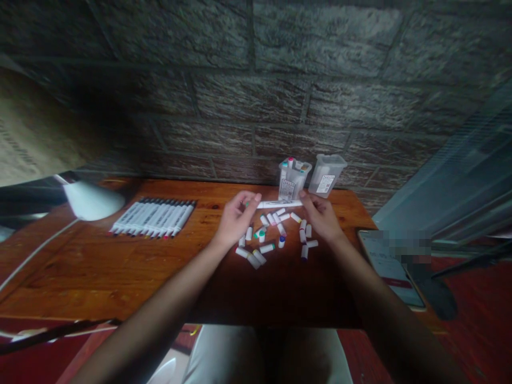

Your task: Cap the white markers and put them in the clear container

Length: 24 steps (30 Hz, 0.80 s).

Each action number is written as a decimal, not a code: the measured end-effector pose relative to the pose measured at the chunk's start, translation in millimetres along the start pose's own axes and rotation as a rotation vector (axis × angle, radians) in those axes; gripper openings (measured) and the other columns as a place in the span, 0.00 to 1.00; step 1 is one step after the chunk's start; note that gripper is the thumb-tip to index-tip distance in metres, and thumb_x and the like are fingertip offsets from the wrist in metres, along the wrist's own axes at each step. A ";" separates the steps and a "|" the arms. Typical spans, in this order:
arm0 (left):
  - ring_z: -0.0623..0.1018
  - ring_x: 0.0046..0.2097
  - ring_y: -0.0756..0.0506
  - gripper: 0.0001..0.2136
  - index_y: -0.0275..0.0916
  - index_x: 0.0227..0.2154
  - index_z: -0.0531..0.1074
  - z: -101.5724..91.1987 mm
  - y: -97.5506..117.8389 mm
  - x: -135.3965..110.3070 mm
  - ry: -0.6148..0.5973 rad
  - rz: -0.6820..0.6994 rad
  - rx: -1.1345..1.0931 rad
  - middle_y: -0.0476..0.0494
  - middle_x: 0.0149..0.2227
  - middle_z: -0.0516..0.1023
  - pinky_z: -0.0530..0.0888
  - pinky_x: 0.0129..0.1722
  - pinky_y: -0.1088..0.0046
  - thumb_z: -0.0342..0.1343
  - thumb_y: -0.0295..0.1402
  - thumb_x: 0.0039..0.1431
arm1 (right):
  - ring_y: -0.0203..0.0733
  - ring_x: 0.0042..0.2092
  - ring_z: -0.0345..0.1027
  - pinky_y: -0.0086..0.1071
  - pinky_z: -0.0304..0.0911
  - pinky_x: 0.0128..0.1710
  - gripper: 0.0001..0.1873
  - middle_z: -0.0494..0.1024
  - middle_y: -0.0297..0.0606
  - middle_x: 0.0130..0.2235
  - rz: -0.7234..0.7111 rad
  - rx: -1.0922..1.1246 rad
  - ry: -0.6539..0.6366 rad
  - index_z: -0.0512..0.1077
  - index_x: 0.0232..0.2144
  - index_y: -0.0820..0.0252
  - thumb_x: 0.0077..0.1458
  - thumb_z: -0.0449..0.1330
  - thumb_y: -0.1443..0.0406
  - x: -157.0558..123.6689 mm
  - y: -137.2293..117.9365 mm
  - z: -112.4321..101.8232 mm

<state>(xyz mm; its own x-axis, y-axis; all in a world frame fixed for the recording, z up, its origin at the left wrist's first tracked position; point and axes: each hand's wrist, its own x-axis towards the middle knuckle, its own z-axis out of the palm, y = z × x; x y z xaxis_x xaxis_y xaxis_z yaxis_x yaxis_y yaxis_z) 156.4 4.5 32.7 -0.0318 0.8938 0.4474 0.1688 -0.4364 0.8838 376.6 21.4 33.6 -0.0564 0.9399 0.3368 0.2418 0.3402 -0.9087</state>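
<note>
A white marker (280,204) is held level between my two hands above the table. My left hand (237,216) pinches its left end, where a bit of green shows by the fingers. At the other end, the fingers of my right hand (321,214) are closed on the marker. Below lie several loose white marker caps (267,248) with coloured ends, scattered on the wood. Just behind the marker stands a clear plastic box (295,176) with several markers upright in it. A second clear box (328,173) is beside it on the right.
On the left, several markers (154,217) lie side by side in a row. A lamp base (94,200) with a white cord stands further left. A tablet (394,272) rests at the right edge of the wooden table (176,285). A stone-block wall (240,106) rises behind.
</note>
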 end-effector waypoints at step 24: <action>0.74 0.29 0.54 0.16 0.40 0.42 0.78 -14.5 3.1 13.2 0.117 -0.158 -0.632 0.50 0.30 0.76 0.71 0.27 0.80 0.68 0.33 0.49 | 0.35 0.30 0.67 0.30 0.61 0.30 0.13 0.75 0.31 0.28 -0.021 0.266 -0.201 0.72 0.28 0.57 0.46 0.69 0.57 -10.2 -9.1 12.0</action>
<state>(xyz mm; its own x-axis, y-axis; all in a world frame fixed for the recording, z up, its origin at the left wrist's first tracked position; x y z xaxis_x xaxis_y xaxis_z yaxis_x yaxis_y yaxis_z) 142.2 13.4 43.4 -0.1216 0.9504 0.2863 -0.4557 -0.3097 0.8345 363.4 9.1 35.5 -0.2555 0.9105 0.3250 -0.0209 0.3309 -0.9434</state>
